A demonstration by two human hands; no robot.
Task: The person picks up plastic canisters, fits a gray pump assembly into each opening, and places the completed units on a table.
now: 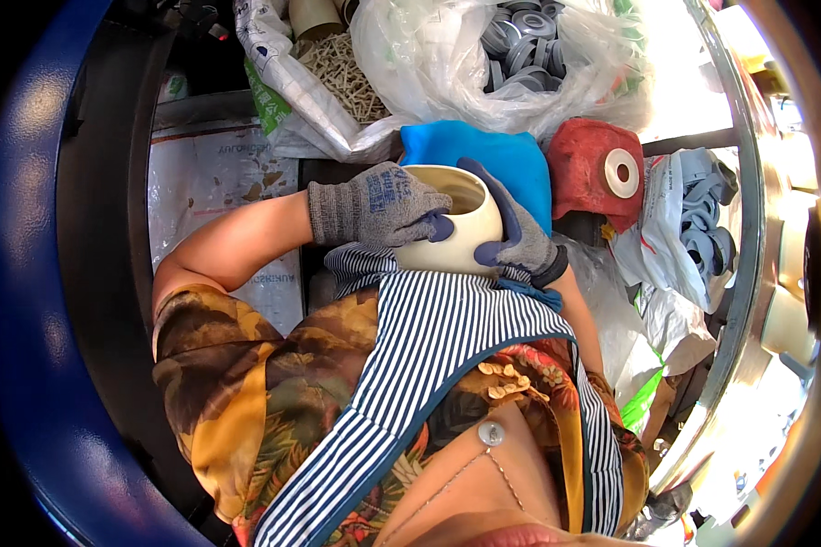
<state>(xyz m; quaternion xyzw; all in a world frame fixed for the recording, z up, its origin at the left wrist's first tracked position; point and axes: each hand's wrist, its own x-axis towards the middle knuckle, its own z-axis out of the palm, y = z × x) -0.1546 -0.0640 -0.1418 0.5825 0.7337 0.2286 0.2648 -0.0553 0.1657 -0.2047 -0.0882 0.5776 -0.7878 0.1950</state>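
Observation:
Close to my striped apron, both hands hold a cream, hollow, round piece (447, 248) with a wide open mouth and smooth walls. It looks like a pipe fitting or pot; its exact kind is not clear. My left hand (379, 205), in a grey knitted glove with dark fingertips, is closed at its left rim, fingers curled and thumb on the front. On the right side my right hand (518, 239), gloved alike, grips the wall, its thumb low on the front and its fingers reaching up behind the rim. The base is partly hidden by the apron.
Behind the piece lies a blue cloth-like cover (483, 146). Beside it is a red worn block (576, 169) with a pale ring (622, 173). Farther off, a clear bag (410, 55) holds several grey rings (524, 46). A metal bar (748, 182) edges the right.

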